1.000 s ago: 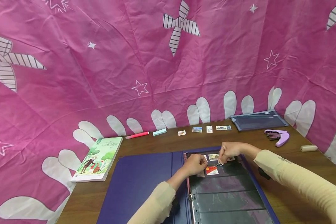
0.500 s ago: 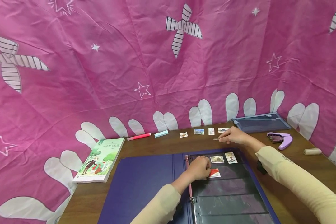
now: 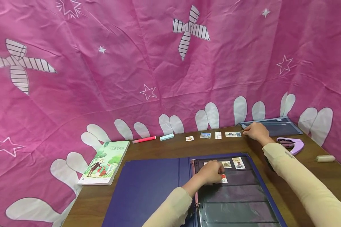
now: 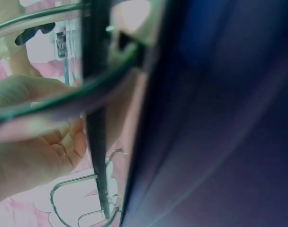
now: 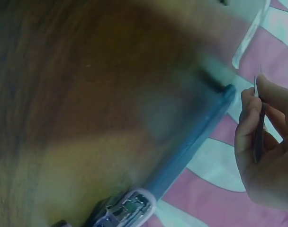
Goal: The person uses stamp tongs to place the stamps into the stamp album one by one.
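My left hand [image 3: 211,172] rests with bent fingers on the black pocket page of a stamp album [image 3: 236,192], partly covering a red stamp [image 3: 223,178]. Whether those fingers pinch anything is hidden. Two other stamps show in the top pocket: a brownish one [image 3: 226,164] and an upright one [image 3: 238,163]. Beyond the album, my right hand [image 3: 256,131] grips slim metal tweezers [image 5: 259,135] between thumb and curled fingers. Their tips are beside a wide stamp [image 3: 233,134] on the table; the right wrist view shows no stamp in them.
Along the back lie a small stamp [image 3: 189,138], a blue stamp [image 3: 205,135], a pale upright stamp [image 3: 218,135], a pink marker [image 3: 144,139] and a pale blue box [image 3: 166,137]. A zip pouch [image 3: 284,127], purple stapler [image 3: 298,146] and cream cylinder [image 3: 325,158] lie right; a book [image 3: 106,160] left.
My right hand with the tweezers has left the album page and moved back and right to the far stamps and pouch. The left hand stays on the page at the red stamp.
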`<state>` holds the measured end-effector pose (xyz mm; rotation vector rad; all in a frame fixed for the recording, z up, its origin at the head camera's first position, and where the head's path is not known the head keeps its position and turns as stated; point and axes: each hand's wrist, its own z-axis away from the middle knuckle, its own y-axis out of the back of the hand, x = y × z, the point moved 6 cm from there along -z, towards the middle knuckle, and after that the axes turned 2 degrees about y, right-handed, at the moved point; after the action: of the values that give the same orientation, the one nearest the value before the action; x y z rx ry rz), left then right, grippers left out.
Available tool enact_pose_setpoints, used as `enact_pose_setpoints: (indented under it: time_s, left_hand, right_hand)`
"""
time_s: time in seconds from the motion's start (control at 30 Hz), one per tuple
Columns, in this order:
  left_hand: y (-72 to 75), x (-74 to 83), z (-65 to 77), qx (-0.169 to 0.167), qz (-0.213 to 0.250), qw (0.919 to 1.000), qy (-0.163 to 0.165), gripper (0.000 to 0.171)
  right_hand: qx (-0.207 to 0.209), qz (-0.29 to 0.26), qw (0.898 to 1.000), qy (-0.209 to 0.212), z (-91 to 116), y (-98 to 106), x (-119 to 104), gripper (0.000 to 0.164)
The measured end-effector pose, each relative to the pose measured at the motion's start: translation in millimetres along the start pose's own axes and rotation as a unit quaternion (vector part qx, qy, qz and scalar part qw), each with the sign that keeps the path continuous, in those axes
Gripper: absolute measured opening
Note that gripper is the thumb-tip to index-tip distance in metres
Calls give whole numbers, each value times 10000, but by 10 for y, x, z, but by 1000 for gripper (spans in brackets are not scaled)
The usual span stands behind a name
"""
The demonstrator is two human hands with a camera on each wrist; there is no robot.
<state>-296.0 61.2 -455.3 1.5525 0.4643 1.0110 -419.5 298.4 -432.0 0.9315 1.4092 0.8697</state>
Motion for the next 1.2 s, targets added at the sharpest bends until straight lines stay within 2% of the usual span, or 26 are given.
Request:
enact_pose_setpoints:
  time_s: [0.23,0.43,0.83,1.2]
  left_hand:
    - [-14,-7,-5,-18,354,9994,24,12]
    - [-28,-25,2,-118,486,9987,104,11]
    - [-44,-20,-17,-67,189,9997,106,7]
    - [-23,-6,2,1,114,9999,78,5]
  right_hand:
    - [52,69,9999,-98,-59,-63,96,28]
    - [-112,87,9998,-144,-74,-54,109,30]
    - [-191,119,9995,-239,-98,-80,63,29]
    - [-11,161,9997,-167,-134,-95,6,26]
